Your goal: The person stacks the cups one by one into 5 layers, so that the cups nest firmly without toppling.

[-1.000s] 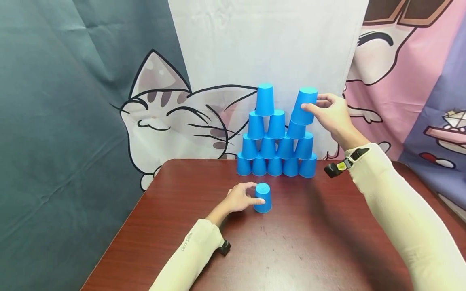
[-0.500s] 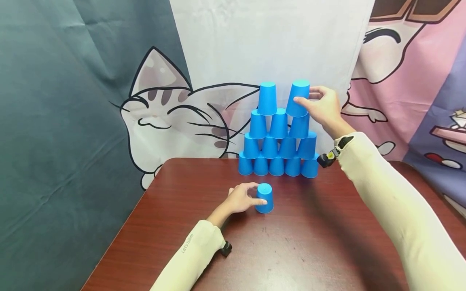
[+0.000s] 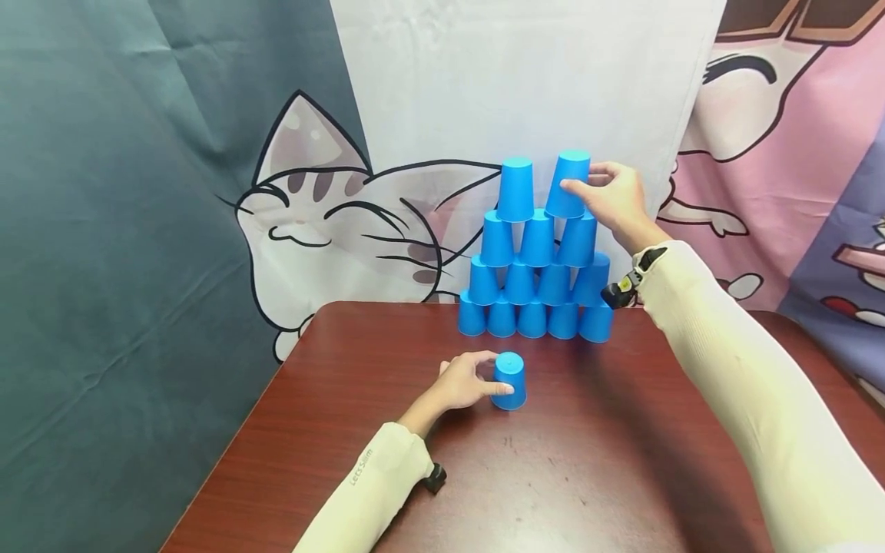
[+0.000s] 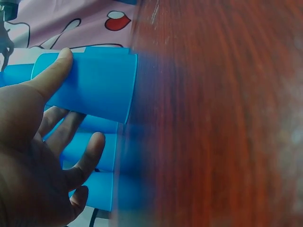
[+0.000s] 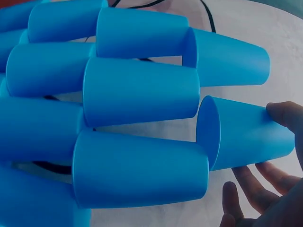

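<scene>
In the head view my right hand pinches an upside-down blue plastic cup at the top right of a cup pyramid. That cup leans slightly, and its rim is at the bases of the row beneath; in the right wrist view the rim overlaps the cup below, so full contact is unclear. Beside it one upturned cup stands alone on the top row. Nearer the front, my left hand has thumb and fingers around another upside-down blue cup, which stands on the table.
The brown table has its back edge just behind the pyramid. A cartoon-printed curtain hangs close behind. Rows of stacked cups narrow upward, with my right forearm reaching in from the right.
My right hand has moved up and left with its cup, from in front of the third row to the top of it, then barely moved. The left hand keeps its place on its cup.
</scene>
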The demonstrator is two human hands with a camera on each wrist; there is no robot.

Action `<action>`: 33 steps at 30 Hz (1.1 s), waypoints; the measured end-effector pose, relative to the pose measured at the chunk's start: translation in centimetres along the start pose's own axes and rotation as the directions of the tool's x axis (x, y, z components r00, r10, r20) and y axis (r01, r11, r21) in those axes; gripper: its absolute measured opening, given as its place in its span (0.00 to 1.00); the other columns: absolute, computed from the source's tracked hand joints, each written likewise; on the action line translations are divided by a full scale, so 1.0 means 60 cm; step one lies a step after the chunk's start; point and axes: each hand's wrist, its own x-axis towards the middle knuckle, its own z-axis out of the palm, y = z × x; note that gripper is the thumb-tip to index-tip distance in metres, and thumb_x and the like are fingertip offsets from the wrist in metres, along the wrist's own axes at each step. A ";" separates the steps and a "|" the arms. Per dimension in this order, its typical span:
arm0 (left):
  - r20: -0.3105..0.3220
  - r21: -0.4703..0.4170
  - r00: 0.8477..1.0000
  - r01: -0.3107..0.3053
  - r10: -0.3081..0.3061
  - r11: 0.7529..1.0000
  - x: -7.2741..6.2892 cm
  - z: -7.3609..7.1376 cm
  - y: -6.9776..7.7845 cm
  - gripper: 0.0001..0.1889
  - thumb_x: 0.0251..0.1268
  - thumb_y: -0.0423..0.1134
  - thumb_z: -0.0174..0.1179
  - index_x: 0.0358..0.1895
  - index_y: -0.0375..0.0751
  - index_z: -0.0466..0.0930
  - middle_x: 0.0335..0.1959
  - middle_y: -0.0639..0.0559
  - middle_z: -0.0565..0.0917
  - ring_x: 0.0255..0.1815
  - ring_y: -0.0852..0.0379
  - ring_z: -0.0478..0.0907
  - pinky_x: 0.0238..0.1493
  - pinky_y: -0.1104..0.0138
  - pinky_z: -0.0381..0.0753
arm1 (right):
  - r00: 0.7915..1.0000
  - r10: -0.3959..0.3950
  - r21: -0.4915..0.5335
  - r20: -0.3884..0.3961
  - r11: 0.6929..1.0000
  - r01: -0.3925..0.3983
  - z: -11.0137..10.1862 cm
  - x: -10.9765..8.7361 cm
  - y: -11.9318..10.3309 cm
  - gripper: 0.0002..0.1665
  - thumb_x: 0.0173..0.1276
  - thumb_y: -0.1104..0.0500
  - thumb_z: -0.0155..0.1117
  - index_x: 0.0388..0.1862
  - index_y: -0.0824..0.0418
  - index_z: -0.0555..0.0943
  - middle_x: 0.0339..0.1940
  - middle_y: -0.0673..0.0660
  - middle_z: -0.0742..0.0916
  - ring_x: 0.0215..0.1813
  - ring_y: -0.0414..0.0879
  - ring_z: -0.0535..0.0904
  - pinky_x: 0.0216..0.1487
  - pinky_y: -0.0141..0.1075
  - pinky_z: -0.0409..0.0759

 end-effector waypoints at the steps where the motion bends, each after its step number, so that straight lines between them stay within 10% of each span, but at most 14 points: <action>1: 0.001 -0.004 1.000 -0.001 0.001 1.000 0.001 0.002 0.000 0.32 0.55 0.60 0.70 0.62 0.53 0.79 0.51 0.58 0.85 0.49 0.59 0.80 0.52 0.49 0.63 | 1.000 0.000 -0.004 0.001 1.000 0.000 0.000 0.000 0.002 0.49 0.62 0.32 0.65 0.74 0.58 0.66 0.71 0.62 0.74 0.71 0.59 0.69 0.69 0.55 0.66; 16: 0.005 -0.024 1.000 0.002 -0.002 1.000 -0.001 0.003 0.004 0.31 0.55 0.56 0.72 0.62 0.51 0.79 0.50 0.57 0.86 0.52 0.56 0.80 0.54 0.45 0.62 | 0.997 -0.039 0.018 0.072 0.999 0.038 -0.012 -0.007 0.026 0.52 0.60 0.33 0.68 0.76 0.57 0.64 0.73 0.61 0.72 0.73 0.59 0.66 0.70 0.55 0.65; 33: 0.000 -0.022 1.000 0.024 -0.024 0.999 0.003 -0.002 0.009 0.30 0.54 0.53 0.74 0.60 0.46 0.79 0.50 0.50 0.86 0.51 0.51 0.81 0.51 0.45 0.62 | 0.993 -0.097 0.118 -0.065 0.987 0.105 -0.035 -0.101 0.127 0.40 0.66 0.43 0.68 0.70 0.61 0.71 0.69 0.62 0.77 0.70 0.58 0.70 0.68 0.54 0.69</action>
